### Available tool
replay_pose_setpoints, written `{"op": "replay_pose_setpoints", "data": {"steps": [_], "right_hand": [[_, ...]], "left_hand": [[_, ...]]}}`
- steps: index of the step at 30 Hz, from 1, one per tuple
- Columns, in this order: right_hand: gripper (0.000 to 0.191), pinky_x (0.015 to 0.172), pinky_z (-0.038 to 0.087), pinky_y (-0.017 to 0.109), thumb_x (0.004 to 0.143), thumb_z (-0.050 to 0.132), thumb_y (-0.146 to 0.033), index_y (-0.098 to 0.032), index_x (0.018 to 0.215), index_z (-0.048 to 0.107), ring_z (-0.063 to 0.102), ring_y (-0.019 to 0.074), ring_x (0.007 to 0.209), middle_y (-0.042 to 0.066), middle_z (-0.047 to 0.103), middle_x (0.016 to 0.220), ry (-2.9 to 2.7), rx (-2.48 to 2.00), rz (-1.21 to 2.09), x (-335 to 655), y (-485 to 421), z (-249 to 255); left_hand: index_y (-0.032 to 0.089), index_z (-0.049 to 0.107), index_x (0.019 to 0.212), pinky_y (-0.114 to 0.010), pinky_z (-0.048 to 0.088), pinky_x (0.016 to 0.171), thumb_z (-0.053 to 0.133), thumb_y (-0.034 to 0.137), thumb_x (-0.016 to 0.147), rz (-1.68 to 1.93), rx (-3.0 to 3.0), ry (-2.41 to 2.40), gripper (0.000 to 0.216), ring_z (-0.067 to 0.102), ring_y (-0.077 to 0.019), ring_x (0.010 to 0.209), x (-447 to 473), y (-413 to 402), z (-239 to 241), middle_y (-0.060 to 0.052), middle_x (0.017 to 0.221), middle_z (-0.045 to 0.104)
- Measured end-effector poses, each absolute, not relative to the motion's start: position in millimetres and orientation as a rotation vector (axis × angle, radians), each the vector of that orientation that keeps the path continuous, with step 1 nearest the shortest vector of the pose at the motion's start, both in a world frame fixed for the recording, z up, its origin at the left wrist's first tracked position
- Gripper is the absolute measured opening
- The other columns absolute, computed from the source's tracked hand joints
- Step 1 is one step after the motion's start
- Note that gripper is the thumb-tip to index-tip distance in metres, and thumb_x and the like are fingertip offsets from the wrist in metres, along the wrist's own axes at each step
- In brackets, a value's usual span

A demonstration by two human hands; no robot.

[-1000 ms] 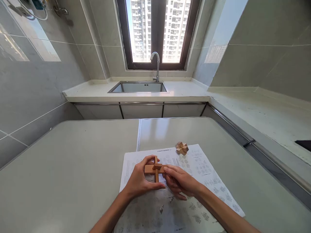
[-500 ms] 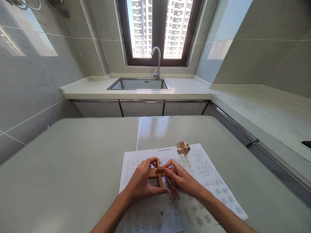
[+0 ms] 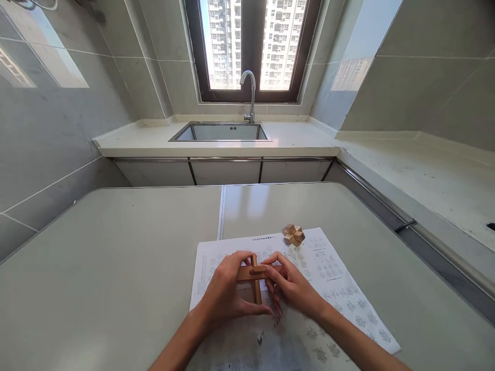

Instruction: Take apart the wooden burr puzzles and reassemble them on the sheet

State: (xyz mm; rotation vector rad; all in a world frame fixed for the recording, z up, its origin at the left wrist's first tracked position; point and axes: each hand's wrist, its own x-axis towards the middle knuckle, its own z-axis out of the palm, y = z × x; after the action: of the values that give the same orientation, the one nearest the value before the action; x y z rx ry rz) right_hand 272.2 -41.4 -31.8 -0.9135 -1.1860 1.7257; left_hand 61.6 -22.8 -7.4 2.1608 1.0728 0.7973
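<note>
Wooden cross puzzle (image 3: 254, 274), made of slim brown square-cut bars crossed at right angles, is gripped over the printed instruction sheet (image 3: 332, 278) near the table's (image 3: 116, 257) near edge. It is pinched by the left hand (image 3: 228, 293) and the right hand (image 3: 292, 286), fingers curled. A smaller pale star-shaped wooden puzzle (image 3: 293, 234) is seen at the sheet's far edge.

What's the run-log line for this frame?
left hand: holds cross | right hand: holds cross | under: sheet | beyond: knot on sheet

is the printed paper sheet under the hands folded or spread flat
Spread flat: the white printed paper sheet lies open on the grey table, with its edges and corners showing no fold.
</note>
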Motion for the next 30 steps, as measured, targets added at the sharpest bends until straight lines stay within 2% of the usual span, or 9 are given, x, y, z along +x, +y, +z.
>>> {"op": "replay_pose_setpoints", "data": {"steps": [6,10,12,15,17,19,24,27,30], "right_hand": [[0.032,0.031,0.043,0.018,0.098,0.068,-0.053,-0.025,0.104,0.053,0.042,0.0076,0.038,-0.011,0.053,0.058,-0.992,-0.771,1.819,278,-40,-30],[0.032,0.030,0.032,0.014,0.096,0.071,-0.053,-0.025,0.102,0.054,0.034,0.0059,0.038,-0.010,0.053,0.060,-0.830,-0.776,1.740,283,-36,-25],[0.032,0.034,0.031,0.016,0.096,0.071,-0.052,-0.025,0.103,0.055,0.036,0.0057,0.040,-0.008,0.059,0.065,-0.808,-0.815,1.612,285,-33,-24],[0.032,0.045,0.040,0.020,0.100,0.065,-0.053,-0.024,0.106,0.054,0.047,0.0083,0.047,-0.002,0.068,0.077,-0.947,-0.955,1.394,287,-29,-26],[0.032,0.050,0.043,0.024,0.103,0.056,-0.055,-0.024,0.107,0.052,0.051,0.0113,0.052,0.001,0.071,0.081,-1.107,-1.103,1.235,286,-28,-29],[0.033,0.053,0.044,0.026,0.104,0.052,-0.057,-0.024,0.106,0.053,0.054,0.0145,0.056,0.002,0.071,0.080,-1.222,-1.217,1.115,284,-28,-32],[0.029,0.061,0.044,0.030,0.103,0.057,-0.052,-0.023,0.099,0.059,0.059,0.0195,0.063,0.001,0.069,0.074,-1.398,-1.340,0.915,282,-30,-32],[0.025,0.057,0.041,0.031,0.104,0.056,-0.047,-0.024,0.097,0.061,0.055,0.0188,0.058,0.000,0.067,0.074,-1.501,-1.385,0.820,281,-32,-33],[0.020,0.058,0.042,0.032,0.104,0.054,-0.042,-0.024,0.099,0.062,0.056,0.0200,0.061,0.000,0.066,0.075,-1.580,-1.407,0.751,280,-33,-36]], "left_hand": [[0.026,0.054,0.131,-0.043,0.051,0.094,0.102,0.039,0.050,0.827,2.095,1.099,0.094,0.065,-0.0320,0.110,61,-24,-5,-0.009,0.125,0.069],[0.024,0.059,0.126,-0.043,0.051,0.093,0.098,0.040,0.056,0.812,2.000,1.116,0.082,0.067,-0.0305,0.100,61,-23,-3,-0.006,0.109,0.072],[0.022,0.061,0.127,-0.044,0.050,0.095,0.094,0.046,0.061,0.841,1.878,1.095,0.077,0.068,-0.0311,0.101,60,-21,-3,-0.008,0.108,0.073],[0.019,0.062,0.133,-0.044,0.049,0.100,0.081,0.067,0.075,0.893,1.587,0.943,0.078,0.067,-0.0343,0.112,59,-18,-1,-0.015,0.122,0.073],[0.018,0.063,0.135,-0.044,0.048,0.102,0.071,0.079,0.078,0.903,1.429,0.832,0.084,0.064,-0.0365,0.118,57,-17,-1,-0.017,0.127,0.072],[0.017,0.068,0.133,-0.044,0.047,0.101,0.065,0.084,0.079,0.915,1.312,0.751,0.085,0.063,-0.0367,0.116,56,-16,-2,-0.017,0.129,0.072],[0.015,0.074,0.129,-0.041,0.047,0.094,0.060,0.074,0.091,0.954,0.900,0.528,0.072,0.064,-0.0283,0.096,58,-17,-11,-0.018,0.126,0.073],[0.011,0.077,0.124,-0.039,0.047,0.093,0.064,0.072,0.090,0.973,0.740,0.489,0.070,0.063,-0.0273,0.096,59,-18,-14,-0.019,0.122,0.074],[0.009,0.078,0.120,-0.039,0.047,0.093,0.060,0.071,0.094,0.951,0.709,0.470,0.070,0.063,-0.0266,0.095,59,-18,-14,-0.020,0.123,0.073]]}}
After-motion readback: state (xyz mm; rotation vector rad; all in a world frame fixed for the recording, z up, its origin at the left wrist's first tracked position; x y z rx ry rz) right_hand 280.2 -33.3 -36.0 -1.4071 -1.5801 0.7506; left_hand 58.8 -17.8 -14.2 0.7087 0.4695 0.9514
